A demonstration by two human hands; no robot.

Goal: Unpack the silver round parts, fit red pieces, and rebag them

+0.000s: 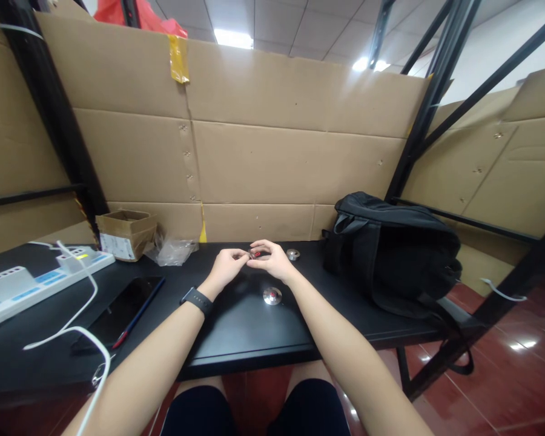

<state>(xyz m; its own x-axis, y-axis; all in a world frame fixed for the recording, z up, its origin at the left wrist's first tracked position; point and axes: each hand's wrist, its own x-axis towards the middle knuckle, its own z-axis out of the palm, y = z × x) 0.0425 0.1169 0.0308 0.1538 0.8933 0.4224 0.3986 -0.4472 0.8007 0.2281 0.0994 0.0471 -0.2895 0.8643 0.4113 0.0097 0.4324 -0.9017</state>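
Over the middle of the black table [249, 336], my left hand [228, 266] and my right hand [269, 259] meet at the fingertips. Between them is a small metal part with a red spot [255, 254], partly hidden by the fingers of both hands. A round silver disc with a red centre [272, 295] lies on the table just below my right hand. Behind that hand, to its right, sits a small silver ring-shaped part [293, 254]. A dark watch [197, 300] is on my left wrist.
A black backpack [390, 254] stands at the right. At the left are an open cardboard box [126, 233], a clear plastic bag [175, 251], a black phone [122, 309], a pen [138, 313], a white power strip [45, 284] and loose white cables. Cardboard walls [258, 163] stand behind.
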